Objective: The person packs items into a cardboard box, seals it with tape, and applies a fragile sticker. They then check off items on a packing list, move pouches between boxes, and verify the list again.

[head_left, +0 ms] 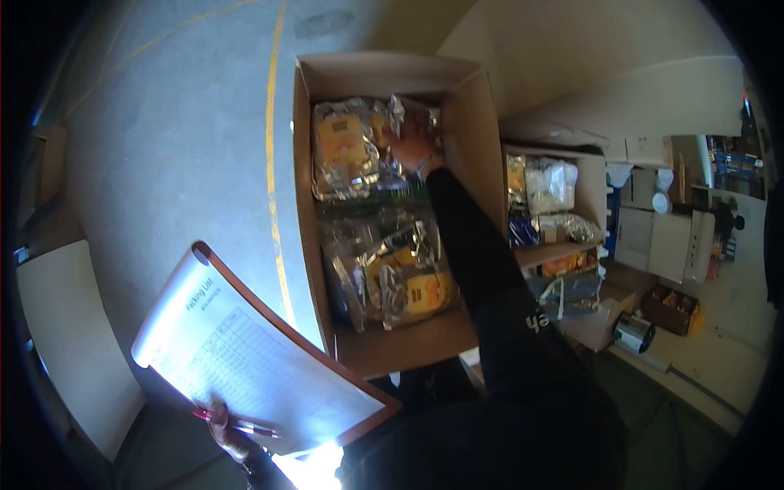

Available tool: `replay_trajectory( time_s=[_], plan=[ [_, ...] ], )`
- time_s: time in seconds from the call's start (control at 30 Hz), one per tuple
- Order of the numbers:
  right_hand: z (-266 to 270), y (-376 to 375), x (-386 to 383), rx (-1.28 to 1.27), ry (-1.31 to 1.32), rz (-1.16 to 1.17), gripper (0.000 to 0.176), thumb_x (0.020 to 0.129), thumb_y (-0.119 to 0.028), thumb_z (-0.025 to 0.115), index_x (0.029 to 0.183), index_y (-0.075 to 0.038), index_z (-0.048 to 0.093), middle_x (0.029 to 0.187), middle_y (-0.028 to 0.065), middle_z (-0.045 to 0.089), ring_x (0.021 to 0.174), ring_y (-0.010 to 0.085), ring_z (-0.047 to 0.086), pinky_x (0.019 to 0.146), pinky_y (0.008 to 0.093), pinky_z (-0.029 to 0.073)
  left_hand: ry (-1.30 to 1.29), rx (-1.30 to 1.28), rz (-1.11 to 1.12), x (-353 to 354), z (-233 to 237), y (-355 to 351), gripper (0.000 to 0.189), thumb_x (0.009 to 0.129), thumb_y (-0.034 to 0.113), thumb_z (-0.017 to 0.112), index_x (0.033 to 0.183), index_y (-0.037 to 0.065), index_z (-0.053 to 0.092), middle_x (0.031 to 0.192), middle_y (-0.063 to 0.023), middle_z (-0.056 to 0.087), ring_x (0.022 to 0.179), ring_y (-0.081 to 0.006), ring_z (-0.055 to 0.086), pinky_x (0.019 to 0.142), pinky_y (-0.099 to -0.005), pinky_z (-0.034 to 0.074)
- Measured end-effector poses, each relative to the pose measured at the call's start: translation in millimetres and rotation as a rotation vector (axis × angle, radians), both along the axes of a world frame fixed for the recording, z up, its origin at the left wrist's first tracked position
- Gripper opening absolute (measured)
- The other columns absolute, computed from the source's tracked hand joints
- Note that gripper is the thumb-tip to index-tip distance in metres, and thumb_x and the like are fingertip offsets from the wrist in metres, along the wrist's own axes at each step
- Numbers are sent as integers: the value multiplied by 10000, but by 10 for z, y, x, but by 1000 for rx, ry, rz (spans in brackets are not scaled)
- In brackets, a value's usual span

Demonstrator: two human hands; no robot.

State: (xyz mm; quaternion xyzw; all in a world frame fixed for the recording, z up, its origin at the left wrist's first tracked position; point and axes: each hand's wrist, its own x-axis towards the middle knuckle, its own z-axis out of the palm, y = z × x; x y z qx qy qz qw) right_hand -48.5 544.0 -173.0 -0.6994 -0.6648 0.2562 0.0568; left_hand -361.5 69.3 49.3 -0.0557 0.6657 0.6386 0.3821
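My left hand (224,429) grips the lower left edge of a clipboard (359,385) and also has a pen (255,429) in it. On the clipboard lies a paper headed "Packing List" (237,339), its top end curled. My right hand (412,145) reaches into the far part of an open cardboard box (486,122). Its fingers, partly in shadow, close on a crinkly clear plastic bag (398,114). Beside it lies a bagged pack with a yellow label (341,139). Nearer to me in the box is another yellow-labelled bag (425,292) among several clear bags.
Right of the box stand another open carton (592,175) with bagged goods and a grey bag (572,292) below it. Farther right are a brown basket (670,309) and a silver canister (634,331). A yellow line (273,163) crosses the floor at left.
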Motion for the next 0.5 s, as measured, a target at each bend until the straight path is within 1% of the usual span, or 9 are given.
replay_trajectory(
  time_s=[0.03, 0.07, 0.13, 0.2, 0.23, 0.27, 0.33, 0.43, 0.5],
  plan=[
    [-7, 43, 86, 35, 43, 78, 917, 863, -545, 630, 1491, 15, 265, 1565, 267, 224, 1445, 456, 228, 1163, 511, 273, -23, 19, -34, -73, -39, -60, 453, 805, 217, 622, 1170, -50, 591, 1093, -117, 613, 1057, -232, 553, 967, -397, 405],
    [13, -3, 205, 35, 37, 77, 917, 863, -545, 630, 1491, 15, 265, 1565, 267, 224, 1445, 456, 228, 1163, 511, 273, -43, 55, -61, -112, -95, -99, 456, 805, 215, 623, 1174, -52, 590, 1096, -117, 613, 1060, -229, 553, 969, -393, 404],
    [500, -398, 313, -6, 118, 225, 838, 834, -568, 650, 1393, 10, 415, 1442, 275, 419, 1303, 418, 468, 1059, 475, 421, -40, 48, -68, -49, -30, -10, 450, 808, 214, 620, 1173, -48, 594, 1095, -114, 614, 1064, -225, 552, 970, -393, 404],
    [1084, -882, 362, -412, 96, 358, 721, 814, -557, 678, 1247, 3, 542, 1223, 250, 597, 1109, 373, 616, 933, 447, 507, -54, 46, -12, -2, 6, 41, 433, 814, 211, 616, 1164, -43, 600, 1094, -111, 612, 1062, -225, 550, 969, -392, 403],
    [1114, -1203, 431, -393, 20, 488, 663, 806, -541, 701, 1176, -2, 593, 1081, 234, 657, 1067, 363, 637, 897, 448, 518, -65, 68, -24, -41, -37, -21, 419, 824, 212, 617, 1159, -40, 605, 1106, -114, 607, 1070, -229, 544, 973, -400, 400],
    [1129, -1504, 514, -482, -26, 589, 678, 787, -553, 712, 1177, -13, 584, 1099, 219, 651, 1071, 353, 636, 908, 451, 503, -65, 72, -22, -31, -38, -16, 419, 824, 212, 617, 1159, -40, 605, 1106, -114, 607, 1070, -229, 544, 973, -400, 400],
    [1092, -2095, 639, -308, -261, 715, 662, 792, -566, 709, 1151, -24, 583, 1077, 186, 657, 1032, 336, 644, 906, 463, 480, -31, 46, 1, 8, -56, -9, 418, 835, 225, 626, 1158, -40, 608, 1118, -114, 601, 1078, -230, 538, 978, -407, 398],
    [951, -2242, 678, -217, -132, 693, 629, 831, -607, 657, 1101, -44, 584, 1011, 168, 663, 951, 320, 656, 872, 475, 462, -33, 73, -33, 17, -49, 25, 422, 845, 242, 630, 1159, -39, 607, 1122, -115, 595, 1085, -228, 533, 982, -415, 397],
    [993, -2074, 692, -199, -66, 670, 618, 850, -627, 618, 1069, -50, 582, 971, 170, 664, 906, 321, 657, 845, 474, 459, -27, 68, -44, -13, -89, -55, 421, 845, 242, 628, 1158, -39, 606, 1120, -116, 594, 1086, -228, 533, 982, -416, 397]
  ],
)
